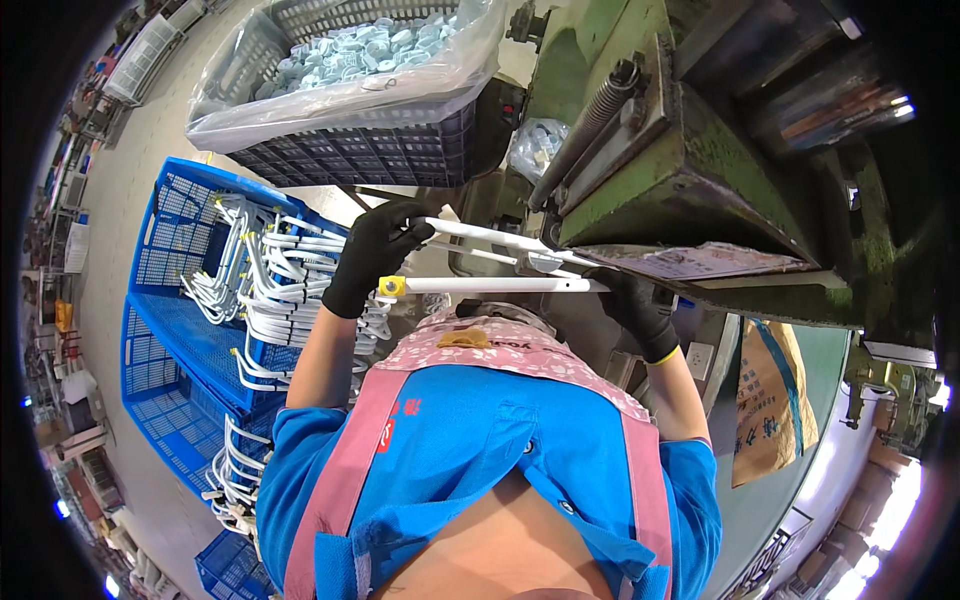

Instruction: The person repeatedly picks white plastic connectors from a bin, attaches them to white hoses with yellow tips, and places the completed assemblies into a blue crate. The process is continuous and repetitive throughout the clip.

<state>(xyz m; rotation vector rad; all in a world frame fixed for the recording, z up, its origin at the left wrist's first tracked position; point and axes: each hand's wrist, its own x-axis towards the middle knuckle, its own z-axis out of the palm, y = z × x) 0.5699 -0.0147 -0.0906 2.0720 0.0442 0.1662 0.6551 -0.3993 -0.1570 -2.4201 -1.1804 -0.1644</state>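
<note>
At centre, I hold one white tubular frame (500, 285): left hand (372, 262) closed on its upper tube, right hand (640, 312) gripping its right end, fingers partly hidden. Judged step: positioning at one green machine (690, 190), 2 o'clock; next move calls for steady alignment. Further white frames (285, 310), 9 o'clock: overlapping, uncountable. One black crate (360, 152), 11 o'clock.

Bright centre, glare spots lower right, edges fisheye-bent, corners black, periphery soft.
</note>
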